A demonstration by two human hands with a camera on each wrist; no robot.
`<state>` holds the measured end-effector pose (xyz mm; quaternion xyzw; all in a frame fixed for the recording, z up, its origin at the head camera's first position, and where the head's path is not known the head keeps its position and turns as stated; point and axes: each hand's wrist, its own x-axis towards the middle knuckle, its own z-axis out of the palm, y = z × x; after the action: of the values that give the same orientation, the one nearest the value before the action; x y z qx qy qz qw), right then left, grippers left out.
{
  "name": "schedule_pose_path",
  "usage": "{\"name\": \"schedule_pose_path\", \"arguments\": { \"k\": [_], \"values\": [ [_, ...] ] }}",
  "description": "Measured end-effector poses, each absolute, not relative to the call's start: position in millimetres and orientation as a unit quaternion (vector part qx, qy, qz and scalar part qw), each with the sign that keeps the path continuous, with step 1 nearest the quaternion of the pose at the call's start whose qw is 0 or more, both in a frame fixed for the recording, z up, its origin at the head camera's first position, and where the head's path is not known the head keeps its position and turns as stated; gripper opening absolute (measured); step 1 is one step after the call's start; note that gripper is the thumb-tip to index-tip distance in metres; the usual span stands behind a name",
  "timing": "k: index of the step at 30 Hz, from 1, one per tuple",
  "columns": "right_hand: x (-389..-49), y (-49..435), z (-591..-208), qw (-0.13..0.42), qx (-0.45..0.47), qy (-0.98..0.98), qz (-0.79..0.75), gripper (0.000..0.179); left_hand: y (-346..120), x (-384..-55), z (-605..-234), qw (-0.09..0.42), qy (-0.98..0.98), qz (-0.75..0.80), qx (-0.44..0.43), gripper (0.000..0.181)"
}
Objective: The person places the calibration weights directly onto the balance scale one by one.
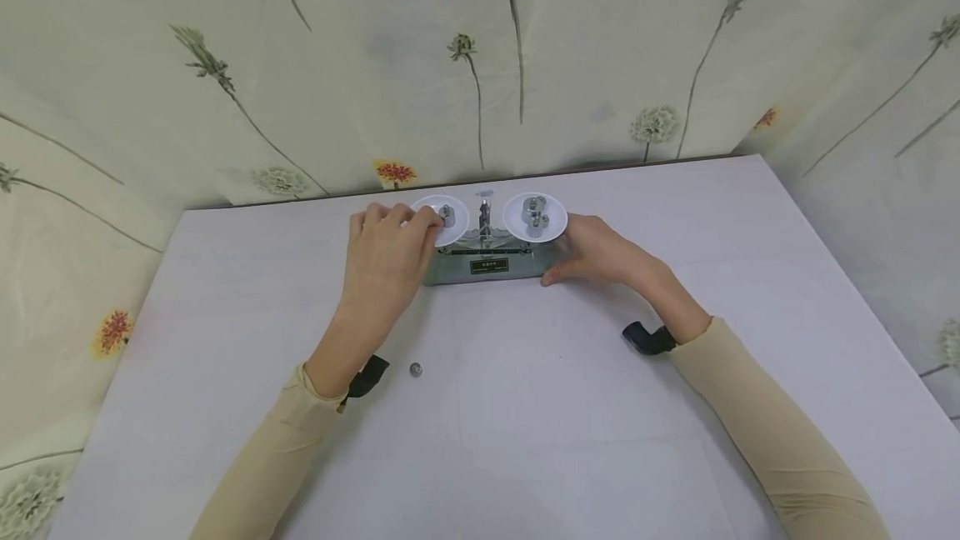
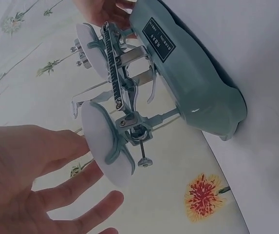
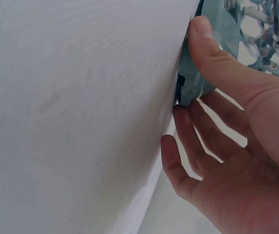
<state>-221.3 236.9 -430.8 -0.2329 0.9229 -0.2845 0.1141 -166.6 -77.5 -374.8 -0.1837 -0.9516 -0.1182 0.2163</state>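
A small green balance scale [image 1: 489, 267] with two white pans stands near the table's back edge. My left hand [image 1: 386, 252] is at the left pan [image 1: 461, 232], its fingertips pinching a small metal weight [image 1: 447, 212] there. In the left wrist view the pan [image 2: 102, 141] hides the tips of thumb and forefinger, while the other fingers spread below. My right hand [image 1: 600, 250] grips the right end of the base [image 3: 195, 83], thumb along the front and fingers round the end. Several metal weights [image 1: 536, 213] sit on the right pan [image 1: 557, 219].
One small round metal piece [image 1: 416, 370] lies on the white tabletop [image 1: 517, 407], near my left wrist. Behind the table hangs a flower-patterned cloth [image 1: 420, 107]. Black wrist straps [image 1: 647, 338] show by both sleeves.
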Motion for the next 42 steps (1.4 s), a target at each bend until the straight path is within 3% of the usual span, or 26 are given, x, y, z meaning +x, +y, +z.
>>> {"name": "schedule_pose_path", "arguments": {
  "k": [19,31,42],
  "values": [
    [-222,237,-433,0.109,-0.232,0.926,-0.276,0.101,-85,-148,-367,0.211,-0.951,-0.112,-0.195,0.017],
    [-222,235,-435,0.111,-0.231,0.926,-0.278,0.103,-85,-130,-364,0.225,-0.944,-0.107,-0.216,0.011],
    [-225,237,-435,0.109,-0.236,0.924,-0.28,0.101,-86,-116,-359,0.178,-0.952,-0.09,-0.234,0.011]
  ]
}}
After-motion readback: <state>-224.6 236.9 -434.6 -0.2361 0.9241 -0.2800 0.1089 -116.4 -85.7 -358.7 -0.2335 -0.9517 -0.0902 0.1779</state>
